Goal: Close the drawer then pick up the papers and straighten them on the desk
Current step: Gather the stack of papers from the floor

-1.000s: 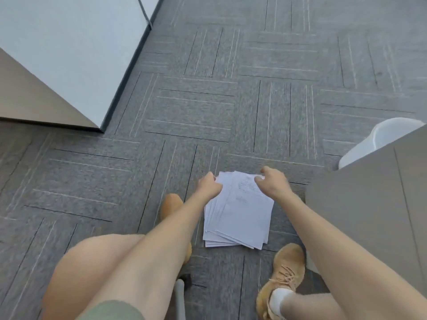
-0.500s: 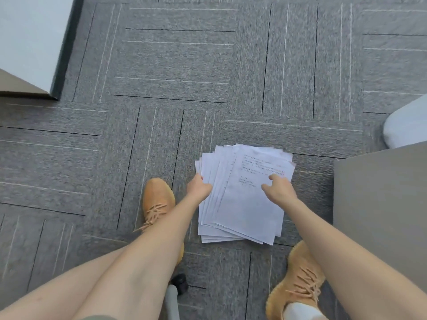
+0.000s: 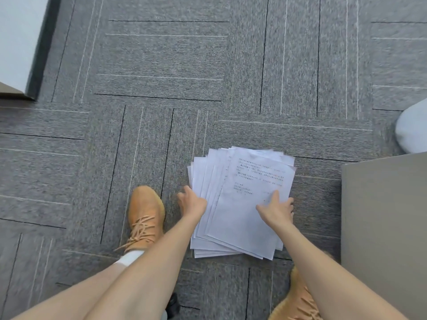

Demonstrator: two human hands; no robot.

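Note:
A fanned stack of white printed papers (image 3: pixel 240 218) lies on the grey carpet between my feet. My left hand (image 3: pixel 191 202) is at the stack's left edge, thumb sticking out, fingers bent against the sheets and partly hidden. My right hand (image 3: pixel 276 210) rests flat on the top sheet near the right edge, fingers spread, some reaching over the edge. The papers lie flat on the floor. No drawer front is in view.
A grey cabinet top (image 3: pixel 381 227) stands close to the right of the papers. A white rounded object (image 3: pixel 411 130) sits beyond it. My orange shoes (image 3: pixel 145 215) flank the stack. A white panel (image 3: pixel 16 42) is at far left, a black caster (image 3: pixel 172 306) below.
Both hands have slid from the far edge of the stack back to its two sides. The view has tilted further down, and the papers look more spread out.

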